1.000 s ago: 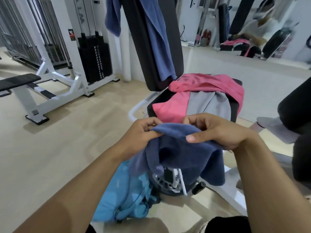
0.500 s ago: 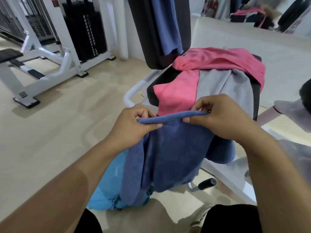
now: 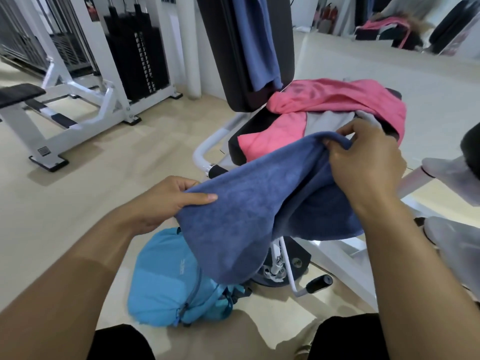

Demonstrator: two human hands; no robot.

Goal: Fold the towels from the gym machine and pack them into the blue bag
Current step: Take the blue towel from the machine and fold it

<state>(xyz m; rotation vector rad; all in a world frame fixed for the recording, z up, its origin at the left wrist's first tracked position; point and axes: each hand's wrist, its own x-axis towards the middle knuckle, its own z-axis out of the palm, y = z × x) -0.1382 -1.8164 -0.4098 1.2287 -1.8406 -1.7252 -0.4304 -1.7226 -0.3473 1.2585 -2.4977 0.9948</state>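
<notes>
I hold a dark blue towel point(image 3: 259, 203) stretched between both hands above the floor. My left hand point(image 3: 166, 201) pinches its lower left edge. My right hand point(image 3: 363, 157) grips its upper right corner, higher and farther away. The towel sags in the middle, and part of it hangs down behind. Under it on the floor lies the light blue bag point(image 3: 171, 279), partly covered by the towel. On the black seat point(image 3: 236, 144) of the gym machine lie a pink towel point(image 3: 335, 100) and a grey towel point(image 3: 330, 120). Another blue towel point(image 3: 257, 45) hangs over the backrest.
A white weight-stack machine point(image 3: 135, 55) and a bench point(image 3: 18, 94) stand at the left on the beige floor. The seat machine's white frame point(image 3: 335, 258) and a black handle point(image 3: 319, 281) lie below the towel. Grey padded parts point(image 3: 449, 172) stick in from the right.
My hands have moved apart, and the towel's edge is now spread out wide between them. My right hand has risen toward the seat and my left has dropped to the left.
</notes>
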